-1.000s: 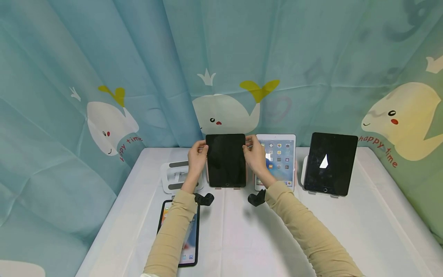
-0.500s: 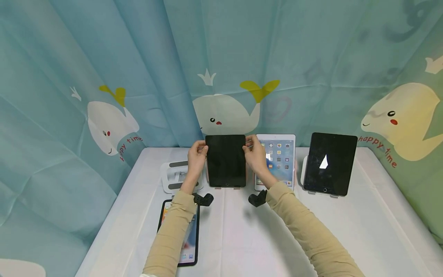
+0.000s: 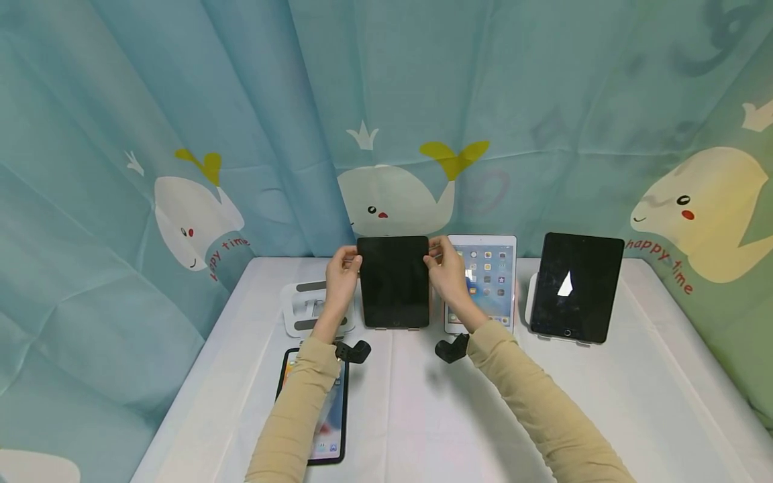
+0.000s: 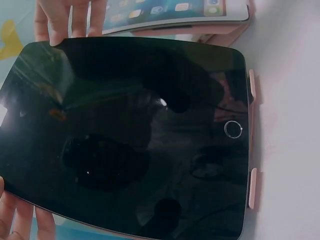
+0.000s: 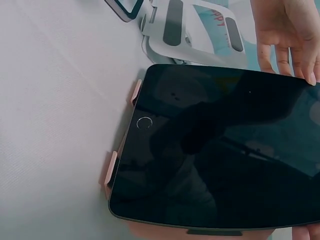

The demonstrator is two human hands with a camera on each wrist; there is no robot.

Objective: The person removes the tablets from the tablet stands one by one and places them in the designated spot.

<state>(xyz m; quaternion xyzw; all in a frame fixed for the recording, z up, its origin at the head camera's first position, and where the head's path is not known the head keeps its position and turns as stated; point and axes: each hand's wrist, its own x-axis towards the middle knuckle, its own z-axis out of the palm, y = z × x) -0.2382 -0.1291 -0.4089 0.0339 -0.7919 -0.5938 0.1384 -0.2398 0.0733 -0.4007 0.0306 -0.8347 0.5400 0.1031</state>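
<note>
A tablet with a dark screen leans on a pink stand, its home button at the bottom. Two pink stand lips sit at its lower edge. My left hand pinches the tablet's upper left edge, thumb at the front and fingers behind. On the opposite edge my right hand pinches it at about the same height. In the right wrist view the left hand's fingers reach behind the tablet. Most of the stand is hidden behind the tablet.
Just right stands a white tablet with its screen lit. Farther right, a dark tablet leans on a white stand. A folded white stand lies at left, and a lit black-framed tablet lies partly under the left forearm.
The top of the held tablet has shifted very slightly down and left, with the left hand following. Both hands keep their hold on its edges.
</note>
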